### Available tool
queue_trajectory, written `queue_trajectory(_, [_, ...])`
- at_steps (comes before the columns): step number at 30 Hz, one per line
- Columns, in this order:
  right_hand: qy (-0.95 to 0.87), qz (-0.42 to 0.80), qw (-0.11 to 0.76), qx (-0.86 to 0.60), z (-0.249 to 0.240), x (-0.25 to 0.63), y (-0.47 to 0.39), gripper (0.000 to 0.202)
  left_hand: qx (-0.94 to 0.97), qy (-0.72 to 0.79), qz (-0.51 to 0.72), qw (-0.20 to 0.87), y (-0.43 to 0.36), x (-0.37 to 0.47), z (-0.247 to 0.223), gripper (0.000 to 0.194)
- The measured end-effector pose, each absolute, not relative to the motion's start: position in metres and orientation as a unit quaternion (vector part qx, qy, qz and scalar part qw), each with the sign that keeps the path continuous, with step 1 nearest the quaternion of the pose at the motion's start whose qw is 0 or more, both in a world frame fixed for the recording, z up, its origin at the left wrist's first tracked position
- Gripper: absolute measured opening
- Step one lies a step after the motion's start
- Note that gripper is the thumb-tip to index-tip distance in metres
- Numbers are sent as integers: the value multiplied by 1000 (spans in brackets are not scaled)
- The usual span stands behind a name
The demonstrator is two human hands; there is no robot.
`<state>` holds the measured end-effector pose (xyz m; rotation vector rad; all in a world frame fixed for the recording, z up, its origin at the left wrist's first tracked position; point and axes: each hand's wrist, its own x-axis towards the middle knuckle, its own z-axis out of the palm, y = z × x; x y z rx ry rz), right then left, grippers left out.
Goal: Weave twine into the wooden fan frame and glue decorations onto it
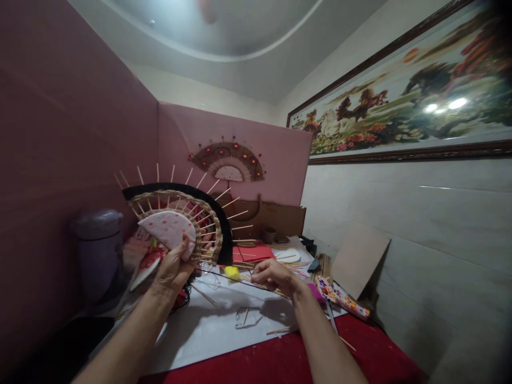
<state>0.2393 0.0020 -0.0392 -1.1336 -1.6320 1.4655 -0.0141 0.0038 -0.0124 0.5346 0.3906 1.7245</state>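
My left hand (178, 266) grips a half-round woven fan (170, 226) by its spotted pale-pink centre, with the thumb on the front. Thin wooden sticks radiate from that centre through a braided tan band and a wide black band (224, 229), their tips sticking out past the edge. To the right, my right hand (274, 274) pinches a dark cord (244, 282) between thumb and fingers. The cord runs from the fan's lower right edge toward this hand. A yellow lump (232, 273) lies on the table between the hands.
Loose sticks, a red sheet (256, 253) and a small brown pot (268, 234) lie farther back on the white paper (208, 341). A purple container (99, 258) stands left. A finished-looking fan (228, 161) hangs on the pink board. Patterned scissors-like tool (342, 298) sits right.
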Motion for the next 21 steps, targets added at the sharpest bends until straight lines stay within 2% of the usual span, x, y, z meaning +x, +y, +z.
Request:
queue_trajectory(16, [-631, 560, 307, -440, -39, 240, 5, 7, 262, 164, 744, 593, 6, -16, -15, 20])
queue_trajectory(21, [-650, 564, 295, -415, -39, 229, 1, 10, 214, 151, 752, 605, 5, -13, -15, 19])
